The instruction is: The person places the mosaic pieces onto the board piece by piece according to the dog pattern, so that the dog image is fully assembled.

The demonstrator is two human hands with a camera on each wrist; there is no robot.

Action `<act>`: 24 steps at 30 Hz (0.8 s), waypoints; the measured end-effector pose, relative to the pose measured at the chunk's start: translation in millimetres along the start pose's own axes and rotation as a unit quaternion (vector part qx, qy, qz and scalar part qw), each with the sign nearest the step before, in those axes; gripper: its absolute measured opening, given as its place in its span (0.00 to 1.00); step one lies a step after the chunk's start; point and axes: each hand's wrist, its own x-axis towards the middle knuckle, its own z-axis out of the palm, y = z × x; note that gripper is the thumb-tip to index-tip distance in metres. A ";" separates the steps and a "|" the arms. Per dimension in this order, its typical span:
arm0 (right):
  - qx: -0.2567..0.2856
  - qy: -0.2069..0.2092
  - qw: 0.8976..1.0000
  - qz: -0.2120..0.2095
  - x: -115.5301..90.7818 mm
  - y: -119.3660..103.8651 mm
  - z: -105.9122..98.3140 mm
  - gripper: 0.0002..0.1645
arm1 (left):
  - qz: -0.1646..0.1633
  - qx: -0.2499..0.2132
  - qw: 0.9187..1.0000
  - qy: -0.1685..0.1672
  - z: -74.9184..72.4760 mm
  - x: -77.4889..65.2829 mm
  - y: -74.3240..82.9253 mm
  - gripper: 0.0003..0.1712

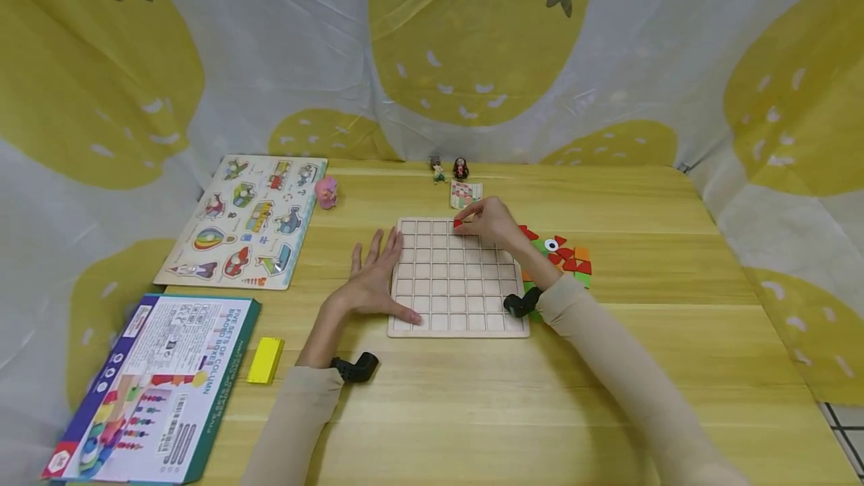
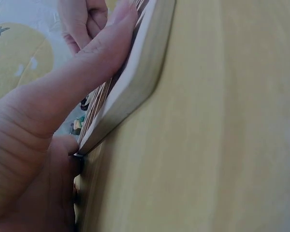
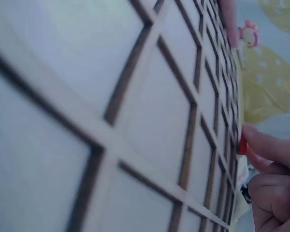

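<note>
A wooden grid board (image 1: pixel 448 276) with square cells lies in the middle of the table. My left hand (image 1: pixel 367 276) is spread along its left side, with the thumb on the front left corner and the fingertips at the left edge. In the left wrist view the thumb (image 2: pixel 96 58) presses on the rim. Over the board's back row, my right hand (image 1: pixel 491 222) pinches a small red piece (image 1: pixel 457 223) between thumb and fingers. The right wrist view shows that red piece (image 3: pixel 242 145) at the board's far edge. Its full shape is hidden by the fingers.
Loose red, orange and green pieces (image 1: pixel 574 259) lie right of the board, partly behind the right forearm. A small patterned card (image 1: pixel 466 194) and two figurines are behind it. Leftward are a picture puzzle (image 1: pixel 236 227), pink toy (image 1: pixel 326 192), yellow block (image 1: pixel 265 360) and printed box (image 1: pixel 158 388).
</note>
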 end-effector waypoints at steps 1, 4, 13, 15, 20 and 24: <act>-0.004 0.001 1.000 0.000 1.0 0.0 1.0 0.13 | 0.002 -0.002 1.000 -0.001 -0.3 -0.1 -0.4 0.89; -0.004 0.002 1.000 0.001 2.5 1.3 1.3 0.14 | 0.016 -0.012 1.000 -0.008 -2.4 -1.0 -2.6 0.90; 0.010 0.002 1.000 -0.004 6.4 2.7 1.6 0.13 | 0.048 -0.019 0.998 -0.037 -9.7 -5.7 -9.3 0.91; 0.005 0.000 1.000 -0.005 8.0 1.5 2.3 0.13 | 0.046 -0.019 0.998 -0.034 -10.5 -6.5 -8.8 0.90; 0.017 -0.014 1.000 -0.002 5.6 3.3 -7.3 0.17 | 0.044 -0.013 0.999 -0.026 -9.4 -7.0 -7.9 0.90; 0.016 0.004 1.000 -0.011 -8.2 13.7 -36.4 0.18 | 0.047 -0.021 0.998 -0.029 -9.5 -7.3 -7.7 0.90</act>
